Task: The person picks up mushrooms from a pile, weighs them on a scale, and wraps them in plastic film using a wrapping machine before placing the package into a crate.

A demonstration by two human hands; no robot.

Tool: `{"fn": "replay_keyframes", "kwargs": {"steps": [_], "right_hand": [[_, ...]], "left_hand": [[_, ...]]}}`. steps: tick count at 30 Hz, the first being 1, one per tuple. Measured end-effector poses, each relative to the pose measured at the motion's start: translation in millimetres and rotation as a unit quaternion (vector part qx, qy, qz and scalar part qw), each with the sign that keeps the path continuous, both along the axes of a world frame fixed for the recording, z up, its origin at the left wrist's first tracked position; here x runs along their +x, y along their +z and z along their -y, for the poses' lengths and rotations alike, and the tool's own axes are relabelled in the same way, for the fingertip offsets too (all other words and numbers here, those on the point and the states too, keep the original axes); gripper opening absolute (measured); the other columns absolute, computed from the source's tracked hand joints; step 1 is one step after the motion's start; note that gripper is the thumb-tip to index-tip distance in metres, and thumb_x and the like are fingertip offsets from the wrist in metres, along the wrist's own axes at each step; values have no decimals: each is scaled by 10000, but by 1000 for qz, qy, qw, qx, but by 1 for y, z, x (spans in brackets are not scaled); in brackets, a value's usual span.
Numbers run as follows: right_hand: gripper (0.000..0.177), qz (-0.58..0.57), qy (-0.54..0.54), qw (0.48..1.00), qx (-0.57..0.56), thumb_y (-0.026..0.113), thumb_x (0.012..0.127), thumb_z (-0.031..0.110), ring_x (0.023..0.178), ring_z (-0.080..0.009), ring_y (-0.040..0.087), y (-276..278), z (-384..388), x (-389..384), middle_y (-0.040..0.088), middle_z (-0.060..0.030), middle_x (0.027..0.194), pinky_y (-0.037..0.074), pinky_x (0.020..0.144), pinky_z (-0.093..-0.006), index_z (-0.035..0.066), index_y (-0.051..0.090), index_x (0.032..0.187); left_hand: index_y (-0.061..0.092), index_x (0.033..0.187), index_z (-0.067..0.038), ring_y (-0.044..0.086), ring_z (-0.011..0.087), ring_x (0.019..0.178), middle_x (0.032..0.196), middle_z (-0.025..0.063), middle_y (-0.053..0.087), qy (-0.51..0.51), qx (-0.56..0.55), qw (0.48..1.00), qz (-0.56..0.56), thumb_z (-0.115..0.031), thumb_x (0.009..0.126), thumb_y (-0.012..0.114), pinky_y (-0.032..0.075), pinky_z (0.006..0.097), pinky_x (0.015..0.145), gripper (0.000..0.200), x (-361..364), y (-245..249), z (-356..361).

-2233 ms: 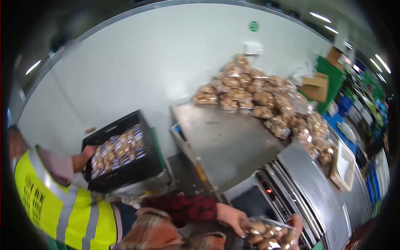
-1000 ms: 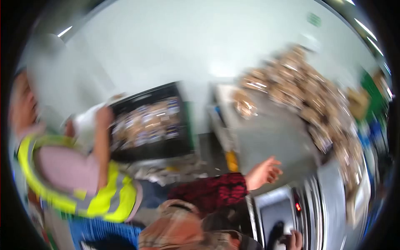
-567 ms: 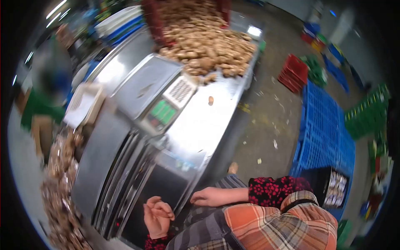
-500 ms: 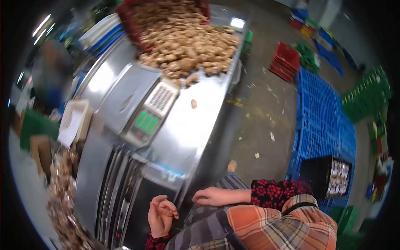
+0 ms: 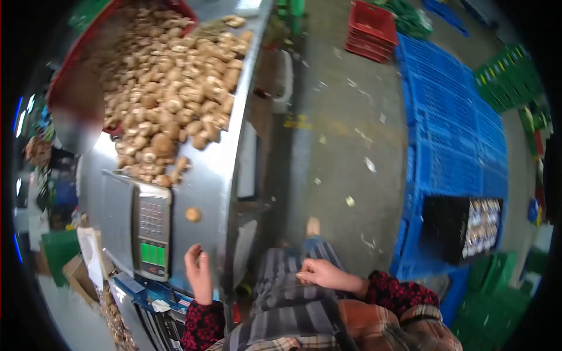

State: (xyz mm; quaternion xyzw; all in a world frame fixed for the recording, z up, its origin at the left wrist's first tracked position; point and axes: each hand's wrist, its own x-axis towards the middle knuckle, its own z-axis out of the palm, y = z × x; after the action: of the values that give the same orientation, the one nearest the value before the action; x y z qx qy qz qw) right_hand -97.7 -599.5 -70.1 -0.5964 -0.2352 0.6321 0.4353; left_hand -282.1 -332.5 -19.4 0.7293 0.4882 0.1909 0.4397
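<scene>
My left hand [image 5: 199, 274] is held over the near edge of the metal table, its fingers apart and nothing in it. A lone brown mushroom [image 5: 192, 214] lies on the table just beyond these fingers. Left of it stands a weighing scale [image 5: 153, 234] with a lit green display and a flat pan. My right hand [image 5: 325, 276] rests in front of the striped apron [image 5: 281, 298], fingers curled in, with nothing visible in them. A large pile of mushrooms [image 5: 175, 99] spills from a tipped red crate [image 5: 57, 88] onto the table [image 5: 205, 175].
Blue plastic pallets [image 5: 451, 128] lie on the floor at the right, with a black crate of packed goods [image 5: 448, 228] on them. Stacked red crates [image 5: 372, 29] and green crates [image 5: 506, 76] stand farther off. Scraps litter the floor [image 5: 328, 152]. A blurred person [image 5: 79, 111] is at the left.
The view has swung, bringing the table, scale and mushroom pile nearer. My left hand has come up toward the table's near edge. My right hand's fingers have curled in.
</scene>
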Motion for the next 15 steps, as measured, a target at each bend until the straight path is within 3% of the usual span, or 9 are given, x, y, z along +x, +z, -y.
{"fn": "replay_keyframes", "kwargs": {"steps": [1,3,4,7,8,11,12,15], "right_hand": [[251,3,11,1000,-1,585,904,251,686,-94,586,-3,-12,8,648,-48,761,460,611,-241,20,538,815],[269,26,40,999,-23,586,903,271,657,-72,565,-6,-34,21,642,-35,744,447,574,-231,34,532,788],[242,6,34,999,-25,570,911,247,656,-77,569,-5,-45,30,642,-37,761,451,575,-231,28,537,813],[190,90,27,995,-30,536,920,198,664,-81,573,5,-86,60,647,-42,814,463,599,-241,17,540,860],[160,116,4,993,6,514,913,155,702,-97,588,1,-99,69,645,-50,853,478,646,-259,4,549,953],[193,229,25,971,62,518,901,144,743,-117,599,40,-152,106,636,-60,846,486,690,-275,-1,547,1026],[219,283,46,956,67,525,895,145,771,-133,605,57,-174,120,630,-71,827,488,716,-283,1,547,1058],[176,349,-2,921,175,550,879,145,729,-186,607,65,-243,171,615,-132,789,489,689,-310,-3,570,973]], "left_hand": [[451,1237,10,498,233,1067,1209,134,483,-8,33,999,-25,-119,889,553,429,334,885,385,-3,-3,-8],[396,1289,7,461,263,1122,1247,163,432,-10,62,993,-104,-135,851,597,419,347,909,502,1,-4,-20],[365,1309,17,438,299,1147,1258,195,409,3,64,992,-112,-142,817,624,391,366,952,578,2,-10,-28],[344,1311,38,409,371,1177,1272,239,390,-32,158,980,-117,-151,770,671,342,401,1005,660,12,-30,-52],[340,1317,25,401,384,1187,1278,241,388,-34,167,979,-116,-168,751,693,347,410,1002,695,20,-33,-59],[420,1281,-40,429,383,1143,1239,207,424,-22,170,978,-116,-185,724,718,381,420,961,647,42,-43,-75],[508,1184,-51,474,374,1057,1139,187,480,-30,202,971,-121,-159,722,704,409,417,904,513,50,-41,-81],[553,1072,-29,514,347,979,1041,173,513,-23,178,979,-96,-122,703,698,446,405,833,407,61,-53,-96]]}}
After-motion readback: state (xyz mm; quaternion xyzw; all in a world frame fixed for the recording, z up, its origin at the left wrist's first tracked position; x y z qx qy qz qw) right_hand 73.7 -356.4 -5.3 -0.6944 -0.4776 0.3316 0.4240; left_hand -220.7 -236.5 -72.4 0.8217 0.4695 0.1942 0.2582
